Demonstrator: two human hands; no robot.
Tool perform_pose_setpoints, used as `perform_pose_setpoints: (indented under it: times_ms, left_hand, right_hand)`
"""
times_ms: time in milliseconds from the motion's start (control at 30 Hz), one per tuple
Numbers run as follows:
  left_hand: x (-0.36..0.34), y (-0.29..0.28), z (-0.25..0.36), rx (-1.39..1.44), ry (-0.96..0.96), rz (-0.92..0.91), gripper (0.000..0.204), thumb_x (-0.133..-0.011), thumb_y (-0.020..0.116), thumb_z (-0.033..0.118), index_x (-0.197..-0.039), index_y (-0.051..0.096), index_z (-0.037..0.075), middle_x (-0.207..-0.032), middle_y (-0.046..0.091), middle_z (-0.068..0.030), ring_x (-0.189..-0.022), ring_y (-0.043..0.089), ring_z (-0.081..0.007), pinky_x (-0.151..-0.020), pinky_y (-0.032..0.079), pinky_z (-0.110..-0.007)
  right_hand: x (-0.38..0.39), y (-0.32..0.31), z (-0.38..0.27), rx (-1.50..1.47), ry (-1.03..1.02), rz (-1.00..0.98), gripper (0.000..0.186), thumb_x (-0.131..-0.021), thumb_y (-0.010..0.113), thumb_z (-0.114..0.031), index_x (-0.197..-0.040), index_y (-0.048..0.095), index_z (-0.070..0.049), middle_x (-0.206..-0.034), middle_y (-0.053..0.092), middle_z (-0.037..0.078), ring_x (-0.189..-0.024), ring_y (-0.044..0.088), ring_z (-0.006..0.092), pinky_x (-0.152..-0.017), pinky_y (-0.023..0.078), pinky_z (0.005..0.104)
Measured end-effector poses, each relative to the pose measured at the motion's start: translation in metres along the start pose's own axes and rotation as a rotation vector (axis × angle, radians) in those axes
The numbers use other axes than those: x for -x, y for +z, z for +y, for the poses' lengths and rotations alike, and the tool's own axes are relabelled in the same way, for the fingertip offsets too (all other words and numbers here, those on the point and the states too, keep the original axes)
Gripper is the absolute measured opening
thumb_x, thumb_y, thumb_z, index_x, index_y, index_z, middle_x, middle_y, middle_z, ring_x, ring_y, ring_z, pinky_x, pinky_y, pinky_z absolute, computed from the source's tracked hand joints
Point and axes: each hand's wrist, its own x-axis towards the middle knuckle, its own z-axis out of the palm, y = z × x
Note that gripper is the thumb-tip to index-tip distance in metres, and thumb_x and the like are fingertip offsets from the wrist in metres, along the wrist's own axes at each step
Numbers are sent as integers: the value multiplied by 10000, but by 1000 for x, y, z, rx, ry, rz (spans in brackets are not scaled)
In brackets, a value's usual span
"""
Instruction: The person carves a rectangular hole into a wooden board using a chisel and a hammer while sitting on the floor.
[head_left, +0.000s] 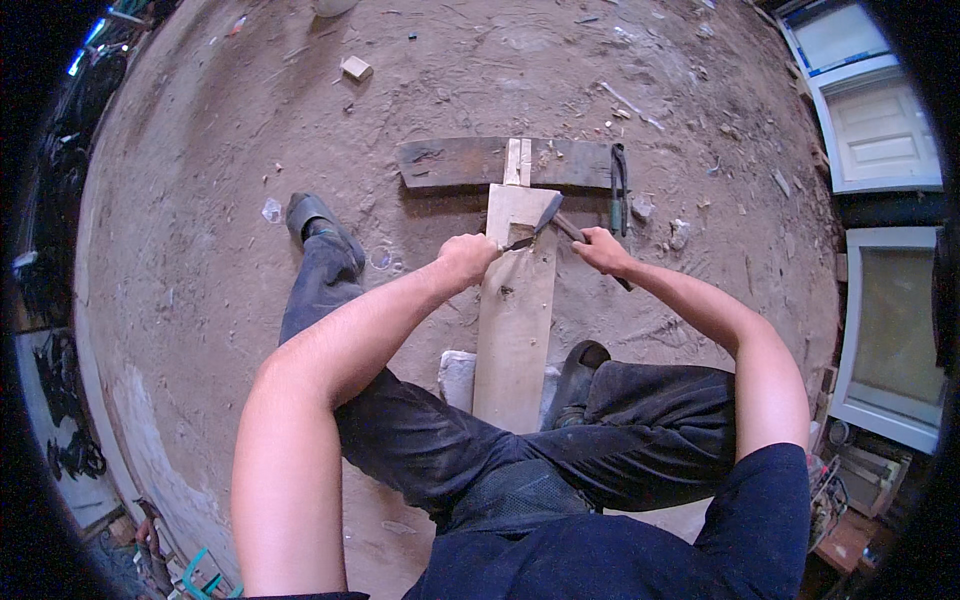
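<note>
A long pale wooden board runs away from between my legs, with a notch cut near its far end. My left hand, at the board's left edge, is closed around a chisel; its dark blade lies slanted by the notch and its handle is hidden in my fist. To the right, my right hand grips the wooden handle of a hammer. The hammer's dark head is over the board's right edge, close to the chisel and the notch. Whether the two tools touch, I cannot tell.
Beyond the board a dark weathered plank lies crosswise, a narrow pale strip on it. Long-handled pincers rest at its right end. A small wood block and scraps dot the dirt floor. White-framed panels stand at right.
</note>
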Motion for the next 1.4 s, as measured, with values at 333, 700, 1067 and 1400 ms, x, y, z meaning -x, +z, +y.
perform_pose_setpoints:
  times_ms: [333,700,1067,1400]
  left_hand:
    - [-27,4,13,773,-333,-464,148,-752,568,35,-867,639,-27,-749,665,-202,-691,703,-298,-537,566,-413]
    - [-12,-26,7,65,-66,-94,246,-732,658,128,-950,695,22,-978,689,-202,-934,681,-327,-779,563,-430]
    - [-44,-49,4,-143,2,-358,258,-717,592,113,-927,718,31,-938,706,-160,-853,690,-261,-706,548,-380]
    - [-38,-73,-1,-122,-107,-565,315,-799,658,251,-1009,703,21,-995,705,-149,-907,684,-258,-747,540,-396]
  right_hand:
    - [-5,6,11,-233,-88,-79,216,-826,597,-215,-886,573,-9,-638,590,106,-547,590,161,-460,464,351]
    - [16,1,-14,354,-244,261,283,-800,619,-197,-1065,580,-109,-836,646,218,-808,623,430,-687,493,510]
    - [14,1,-12,182,-109,119,284,-803,622,-222,-1028,578,-53,-889,652,210,-894,628,405,-755,496,482]
    - [25,-64,-76,293,-299,130,343,-797,618,-265,-1053,625,-36,-895,669,186,-853,659,330,-738,506,415]
